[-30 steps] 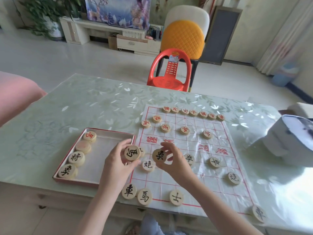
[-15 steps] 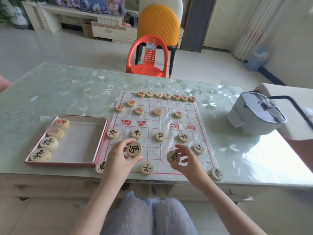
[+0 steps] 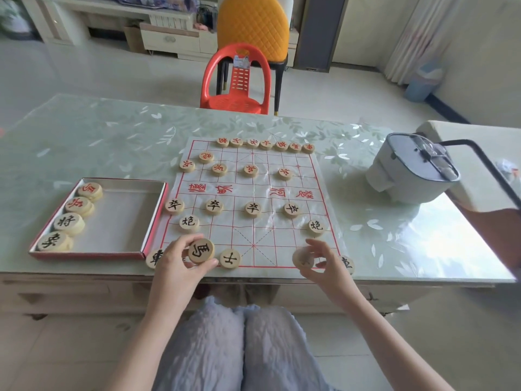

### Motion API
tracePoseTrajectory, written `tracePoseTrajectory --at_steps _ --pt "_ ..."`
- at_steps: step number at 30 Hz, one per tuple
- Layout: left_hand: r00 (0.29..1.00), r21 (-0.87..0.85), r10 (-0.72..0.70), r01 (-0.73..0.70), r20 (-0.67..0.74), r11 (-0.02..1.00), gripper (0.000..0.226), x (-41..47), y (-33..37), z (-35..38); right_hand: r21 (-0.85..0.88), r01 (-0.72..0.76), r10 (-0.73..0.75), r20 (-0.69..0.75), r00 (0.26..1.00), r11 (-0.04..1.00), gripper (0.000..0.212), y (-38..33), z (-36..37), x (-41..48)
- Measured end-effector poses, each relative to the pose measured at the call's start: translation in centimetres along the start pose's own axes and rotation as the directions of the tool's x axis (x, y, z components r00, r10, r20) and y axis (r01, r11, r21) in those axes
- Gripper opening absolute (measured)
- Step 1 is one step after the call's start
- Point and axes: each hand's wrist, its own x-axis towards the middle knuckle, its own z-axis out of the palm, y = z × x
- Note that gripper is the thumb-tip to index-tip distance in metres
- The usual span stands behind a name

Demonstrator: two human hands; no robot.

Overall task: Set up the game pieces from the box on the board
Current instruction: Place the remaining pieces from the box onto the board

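Note:
A white paper board (image 3: 253, 230) with a red grid lies on the table, with several round wooden pieces set out, red-lettered at the far side and black-lettered near me. My left hand (image 3: 180, 263) pinches a black-lettered piece (image 3: 200, 251) above the board's near left edge. My right hand (image 3: 324, 263) holds another wooden piece (image 3: 302, 258), blurred, at the near right edge of the board. The red-rimmed box (image 3: 153, 221) left of the board holds several pieces (image 3: 69, 223) along its left wall.
A white appliance with a grey lid (image 3: 408, 170) stands on the table to the right of the board. A red plastic chair (image 3: 236, 80) and a yellow-backed chair stand beyond the table's far edge. My knees show under the table's near edge.
The view has swung down and pulled back. My right hand has carried its piece from the board's middle to the near right edge. My left hand has kept its piece and dropped toward the near edge.

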Motion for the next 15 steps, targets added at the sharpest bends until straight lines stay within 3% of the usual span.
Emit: tracePoseTrajectory --at_steps 11,15 --pt "0.999 0.014 -0.043 0.043 0.001 0.999 0.046 -0.5 -0.7 -0.1 -0.020 0.024 -0.024 0.035 0.999 0.999 0.056 0.2 1.3 -0.5" --pt "0.995 0.011 -0.077 0.078 -0.057 0.997 0.045 -0.4 -1.4 -1.6 -0.021 0.039 -0.037 0.062 0.997 0.999 0.058 -0.7 2.8 0.0"
